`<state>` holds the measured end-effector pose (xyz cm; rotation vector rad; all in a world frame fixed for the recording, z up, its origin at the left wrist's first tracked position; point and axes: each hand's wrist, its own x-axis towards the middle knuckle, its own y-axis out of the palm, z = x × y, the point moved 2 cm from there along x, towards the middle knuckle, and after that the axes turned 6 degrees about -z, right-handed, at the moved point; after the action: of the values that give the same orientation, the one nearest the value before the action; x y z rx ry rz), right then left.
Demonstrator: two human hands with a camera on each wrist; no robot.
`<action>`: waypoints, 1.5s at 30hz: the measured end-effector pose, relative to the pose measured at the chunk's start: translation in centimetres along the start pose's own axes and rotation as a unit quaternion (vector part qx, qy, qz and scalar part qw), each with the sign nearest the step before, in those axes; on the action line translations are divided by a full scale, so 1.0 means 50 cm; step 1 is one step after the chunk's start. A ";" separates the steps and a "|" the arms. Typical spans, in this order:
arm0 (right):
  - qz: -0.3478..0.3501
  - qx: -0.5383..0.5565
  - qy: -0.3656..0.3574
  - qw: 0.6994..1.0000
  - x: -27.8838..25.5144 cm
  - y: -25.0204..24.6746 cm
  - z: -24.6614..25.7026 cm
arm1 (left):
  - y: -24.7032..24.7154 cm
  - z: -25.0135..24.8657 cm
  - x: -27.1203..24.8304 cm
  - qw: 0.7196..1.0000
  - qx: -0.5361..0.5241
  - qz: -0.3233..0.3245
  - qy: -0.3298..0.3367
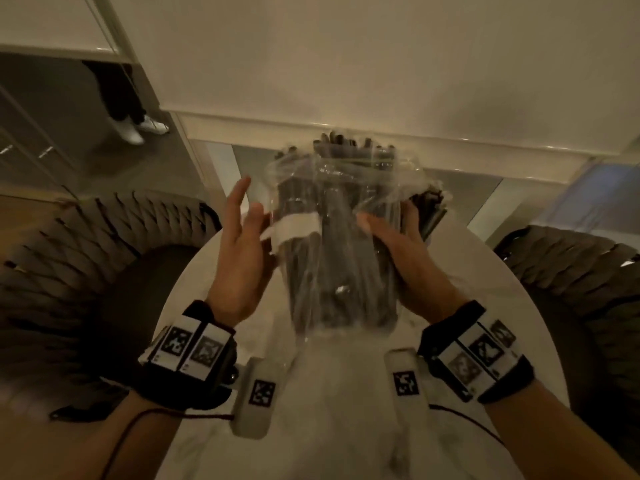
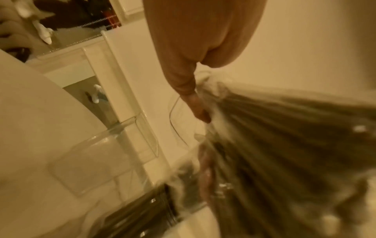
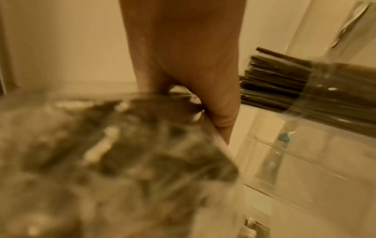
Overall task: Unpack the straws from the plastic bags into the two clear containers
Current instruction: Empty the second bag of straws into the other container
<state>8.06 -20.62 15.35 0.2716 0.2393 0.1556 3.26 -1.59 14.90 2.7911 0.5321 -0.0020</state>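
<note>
A clear plastic bag of dark straws [image 1: 332, 244] is held upright over the round white table [image 1: 346, 427], straw ends poking out of its top. My right hand [image 1: 391, 237] grips its right side, thumb on the front and fingers behind. My left hand [image 1: 242, 237] lies along its left edge by a white label [image 1: 294, 226], fingers straight, thumb touching the plastic [image 2: 195, 103]. A clear container [image 2: 126, 145] stands on the table beyond. Another bundle of straws [image 3: 284, 80] lies in a clear bag over a clear container [image 3: 305, 161]. The head view hides both containers.
Woven dark chairs stand left [image 1: 86, 258] and right [image 1: 588, 271] of the table. Two white marker blocks [image 1: 258, 393] [image 1: 405, 379] lie on the table near my wrists. A person in white shoes [image 1: 138, 128] stands at the far left. A white wall rises behind.
</note>
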 end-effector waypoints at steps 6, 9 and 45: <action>0.040 -0.101 0.008 0.994 0.072 0.037 0.071 | 0.017 -0.020 0.074 0.934 0.335 -0.001 0.124; 0.169 -0.082 -0.017 0.982 0.095 0.044 0.115 | 0.026 -0.048 0.134 0.935 0.348 0.034 0.067; 0.034 -0.430 -0.162 0.887 0.281 0.090 0.107 | 0.056 -0.054 0.318 0.942 0.267 0.157 0.125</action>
<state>22.37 -15.07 18.63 -0.5822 -0.1852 0.2682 18.91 2.45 17.39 3.4075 0.1394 0.3273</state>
